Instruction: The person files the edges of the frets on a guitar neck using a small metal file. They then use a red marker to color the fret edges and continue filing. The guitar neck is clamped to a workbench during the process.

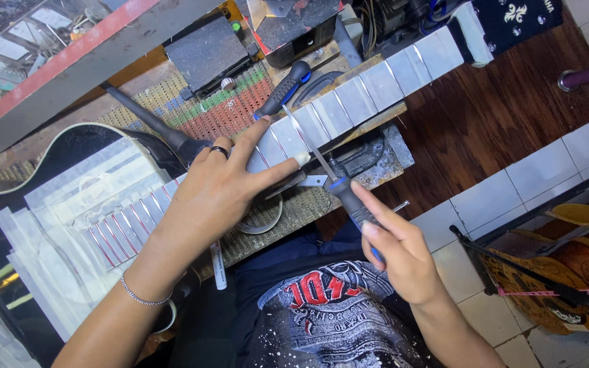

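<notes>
A guitar neck (349, 102) with its fretboard masked in silvery tape runs diagonally across the workbench, with thin frets showing between the tape strips. My left hand (223, 191), with a dark ring and a bracelet, presses flat on the neck, thumb stretched along its near edge. My right hand (397, 249) grips the blue-and-black handle of a slim metal file (311, 148), whose blade lies across a fret just beyond my left thumb. The black guitar body (69, 146) lies at the left, partly covered with clear plastic.
A second blue-and-black handled tool (282, 92) rests behind the neck. A black box (206, 51) and a metal machine (288, 27) stand at the back. A roll of tape (260, 219) sits on the bench's near edge. Tiled floor and a guitar stand (553, 286) lie at the right.
</notes>
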